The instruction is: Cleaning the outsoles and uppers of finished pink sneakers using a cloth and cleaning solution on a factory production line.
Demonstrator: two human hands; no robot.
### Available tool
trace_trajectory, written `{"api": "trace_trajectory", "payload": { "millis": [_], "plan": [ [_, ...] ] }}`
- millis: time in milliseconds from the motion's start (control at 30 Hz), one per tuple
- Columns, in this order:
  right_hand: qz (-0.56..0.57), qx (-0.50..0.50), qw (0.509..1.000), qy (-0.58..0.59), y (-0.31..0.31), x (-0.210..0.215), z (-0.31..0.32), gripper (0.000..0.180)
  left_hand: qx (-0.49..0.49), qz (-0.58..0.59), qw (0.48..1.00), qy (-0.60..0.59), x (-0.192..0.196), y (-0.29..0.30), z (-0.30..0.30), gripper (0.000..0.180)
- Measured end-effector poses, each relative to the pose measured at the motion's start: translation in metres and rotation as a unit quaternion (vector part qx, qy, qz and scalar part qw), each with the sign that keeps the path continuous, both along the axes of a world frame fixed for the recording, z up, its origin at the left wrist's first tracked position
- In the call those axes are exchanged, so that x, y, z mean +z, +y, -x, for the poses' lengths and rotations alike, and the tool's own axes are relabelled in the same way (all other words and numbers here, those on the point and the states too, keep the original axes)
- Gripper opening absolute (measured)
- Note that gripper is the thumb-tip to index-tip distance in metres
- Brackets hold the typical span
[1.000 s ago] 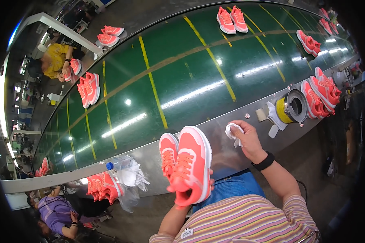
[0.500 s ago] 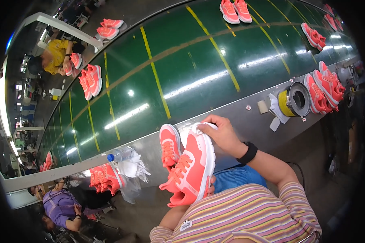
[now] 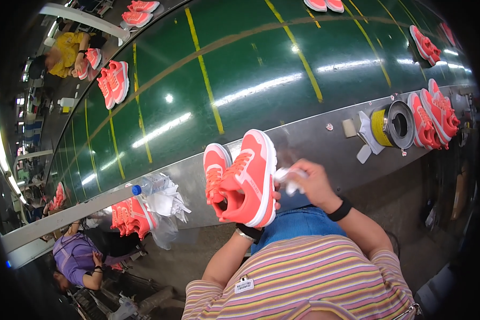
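A coral sneaker [image 3: 253,178] with a white sole is tilted up in front of me, toe pointing away. My left hand [image 3: 277,198] grips it from behind and below; only some fingertips show beside the sole, and the rest is hidden. A crumpled white cloth [image 3: 292,180], blurred by motion, is pinched in my right hand [image 3: 316,184]. That hand is just right of the sneaker's sole; I cannot tell whether the cloth touches it. A second coral sneaker [image 3: 215,173] sits close against the left side of the held one, over the metal ledge [image 3: 304,140].
Beyond the ledge runs a green conveyor belt [image 3: 234,64] carrying pairs of coral sneakers. On the ledge's right are a yellow-labelled tin [image 3: 390,127] and more sneakers [image 3: 432,120]. A blue-capped bottle [image 3: 150,185] and white paper [image 3: 168,201] lie left. Co-workers [image 3: 82,258] are at the left.
The held sneaker has shifted away from me and turned more upright. My right hand with the cloth has left its toe and come down beside the sole. My left wrist now shows.
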State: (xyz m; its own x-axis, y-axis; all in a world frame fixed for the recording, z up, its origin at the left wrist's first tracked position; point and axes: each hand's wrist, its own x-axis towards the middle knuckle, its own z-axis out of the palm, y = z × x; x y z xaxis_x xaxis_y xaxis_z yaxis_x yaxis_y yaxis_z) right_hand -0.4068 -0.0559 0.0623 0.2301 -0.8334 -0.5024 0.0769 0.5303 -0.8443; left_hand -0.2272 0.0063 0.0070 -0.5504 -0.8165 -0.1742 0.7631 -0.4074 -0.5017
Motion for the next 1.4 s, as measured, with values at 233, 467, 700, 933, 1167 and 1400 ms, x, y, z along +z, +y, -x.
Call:
{"api": "trace_trajectory", "payload": {
  "millis": [233, 467, 700, 933, 1167, 1400],
  "plan": [
    [0.258, -0.109, 0.901, 0.332, -0.027, -0.074, 0.077, 0.016, -0.032, 0.03, 0.994, -0.097, -0.019, -0.023, 0.005, 0.076],
    [0.307, -0.007, 0.867, 0.392, 0.011, -0.048, 0.036, 0.054, -0.066, -0.066, 0.884, -0.458, -0.065, -0.013, -0.009, 0.037],
    [0.031, 0.1, 0.991, 0.079, 0.033, -0.089, -0.019, 0.084, -0.069, 0.183, 0.466, -0.863, 0.012, 0.036, -0.03, 0.036],
    [0.082, 0.097, 0.984, 0.124, 0.027, -0.094, -0.035, 0.077, 0.087, 0.238, 0.291, -0.923, 0.06, 0.032, -0.1, 0.037],
    [0.211, 0.312, 0.87, 0.317, -0.023, -0.058, -0.02, 0.042, -0.128, 0.624, -0.17, -0.752, 0.07, -0.069, -0.04, 0.102],
    [0.461, -0.043, 0.719, 0.519, -0.034, -0.068, 0.057, 0.023, -0.137, 0.713, -0.254, -0.639, 0.034, -0.086, 0.001, 0.106]
  ]
}}
